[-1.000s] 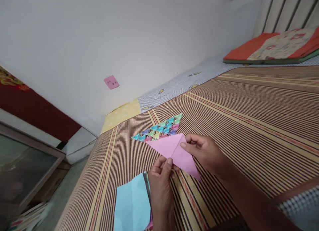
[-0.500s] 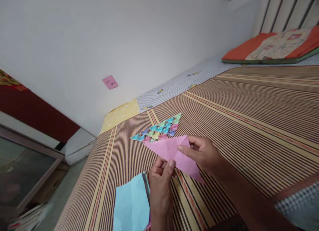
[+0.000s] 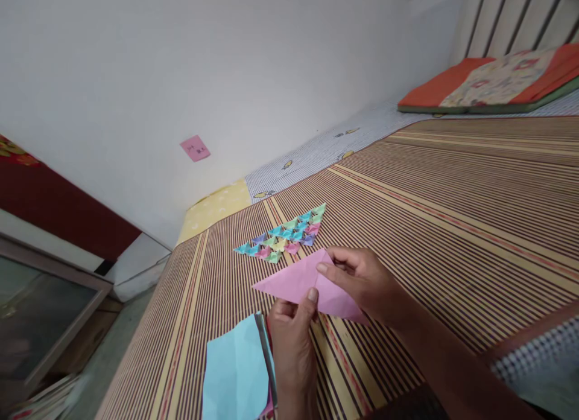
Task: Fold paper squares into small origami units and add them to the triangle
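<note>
Both hands hold a pink paper folded into a triangle (image 3: 293, 281) just above a striped mat (image 3: 452, 215). My left hand (image 3: 292, 341) pinches its lower edge between thumb and fingers. My right hand (image 3: 362, 281) grips the paper's upper right part, fingers closed on it. Beyond the paper lies a triangular patch of several small folded paper pieces in blue, green, pink and purple (image 3: 284, 236). A light blue sheet (image 3: 237, 372) lies on a stack of papers near my left wrist.
A white wall (image 3: 226, 64) carries a small pink note (image 3: 195, 148). A checked sheet (image 3: 325, 148) and a yellow cloth (image 3: 212, 209) border the mat. An orange cushion (image 3: 493, 76) lies at the far right. A glass-fronted frame (image 3: 40, 305) stands low at left.
The pink triangle has turned and tilted flatter, its left tip swinging down away from the small folded pieces. Both hands kept their hold and shifted slightly with it.
</note>
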`<state>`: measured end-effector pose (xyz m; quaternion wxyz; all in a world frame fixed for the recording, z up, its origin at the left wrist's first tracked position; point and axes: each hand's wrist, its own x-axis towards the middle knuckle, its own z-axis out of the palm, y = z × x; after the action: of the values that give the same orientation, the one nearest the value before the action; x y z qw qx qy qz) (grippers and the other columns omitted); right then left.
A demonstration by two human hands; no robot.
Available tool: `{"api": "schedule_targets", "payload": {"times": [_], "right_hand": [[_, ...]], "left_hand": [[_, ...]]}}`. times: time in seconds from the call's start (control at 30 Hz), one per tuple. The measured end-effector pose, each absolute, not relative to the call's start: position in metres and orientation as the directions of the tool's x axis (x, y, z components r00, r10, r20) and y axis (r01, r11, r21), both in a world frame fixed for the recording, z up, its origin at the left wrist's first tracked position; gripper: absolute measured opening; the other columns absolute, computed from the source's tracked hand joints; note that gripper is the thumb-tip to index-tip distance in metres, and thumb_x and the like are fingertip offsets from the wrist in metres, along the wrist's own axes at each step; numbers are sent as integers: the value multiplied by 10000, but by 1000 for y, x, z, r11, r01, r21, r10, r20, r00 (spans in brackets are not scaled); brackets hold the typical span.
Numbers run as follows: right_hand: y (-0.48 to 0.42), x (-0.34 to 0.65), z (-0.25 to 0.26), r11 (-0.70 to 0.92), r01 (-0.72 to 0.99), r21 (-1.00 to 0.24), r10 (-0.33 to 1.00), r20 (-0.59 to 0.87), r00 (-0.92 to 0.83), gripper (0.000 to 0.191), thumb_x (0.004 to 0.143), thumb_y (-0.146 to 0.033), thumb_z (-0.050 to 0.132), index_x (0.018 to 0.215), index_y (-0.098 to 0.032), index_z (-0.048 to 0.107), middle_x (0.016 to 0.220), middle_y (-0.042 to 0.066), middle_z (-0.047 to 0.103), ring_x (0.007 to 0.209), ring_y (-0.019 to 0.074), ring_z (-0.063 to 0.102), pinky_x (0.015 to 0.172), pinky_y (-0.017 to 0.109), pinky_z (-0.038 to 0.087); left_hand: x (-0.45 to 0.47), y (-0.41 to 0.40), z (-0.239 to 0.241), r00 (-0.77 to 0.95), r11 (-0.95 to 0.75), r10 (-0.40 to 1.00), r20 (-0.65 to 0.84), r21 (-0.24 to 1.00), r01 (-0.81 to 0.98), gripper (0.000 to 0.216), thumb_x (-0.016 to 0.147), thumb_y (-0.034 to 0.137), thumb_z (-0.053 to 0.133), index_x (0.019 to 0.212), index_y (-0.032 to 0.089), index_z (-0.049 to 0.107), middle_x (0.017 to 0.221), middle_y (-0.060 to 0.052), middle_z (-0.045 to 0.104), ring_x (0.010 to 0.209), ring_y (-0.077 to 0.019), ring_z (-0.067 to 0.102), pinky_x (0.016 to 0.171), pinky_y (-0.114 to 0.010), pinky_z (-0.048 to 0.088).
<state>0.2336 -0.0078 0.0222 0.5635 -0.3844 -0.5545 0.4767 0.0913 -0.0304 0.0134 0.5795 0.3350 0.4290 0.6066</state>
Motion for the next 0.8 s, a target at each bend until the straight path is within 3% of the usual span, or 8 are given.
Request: {"api": "schedule_targets", "payload": {"times": [0.1,0.23,0.47,0.63,0.8], "right_hand": [[-8,233,24,264,-99,-960,961,270,-59,190,881,-316,658,763,-171,622,651,-31,508,578,109,446,497,212,354],[-5,232,24,306,-72,-949,950,299,93,201,799,-303,757,896,-180,631,710,-20,578,626,129,533,555,225,435],[-4,235,24,442,-43,-896,895,437,89,90,847,-250,709,843,-194,638,918,36,667,849,177,626,747,274,500],[-6,236,26,404,-57,-913,915,401,55,116,862,-262,688,793,-174,655,770,15,642,740,162,600,682,274,485],[-7,232,25,371,-105,-923,928,364,83,130,824,-263,728,769,-167,659,692,-5,624,639,132,553,586,248,447]], "left_hand": [[93,-31,11,-112,32,990,-85,913,-407,338,757,300,838,1059,160,777,1001,-103,795,888,-225,738,802,-320,563],[92,-30,9,-131,-3,990,-56,914,-407,316,809,329,791,1068,149,776,1040,-118,790,949,-254,738,860,-364,566],[93,-31,12,-129,3,990,-62,909,-417,334,805,333,799,1082,148,776,1033,-121,794,967,-263,740,888,-385,566],[93,-32,13,-127,0,990,-54,920,-392,356,789,310,815,1098,139,769,1027,-131,794,1015,-278,734,920,-402,557],[93,-33,8,-134,1,989,-56,924,-383,447,758,287,838,1166,132,742,1028,-143,791,934,-284,753,844,-406,590]]}}
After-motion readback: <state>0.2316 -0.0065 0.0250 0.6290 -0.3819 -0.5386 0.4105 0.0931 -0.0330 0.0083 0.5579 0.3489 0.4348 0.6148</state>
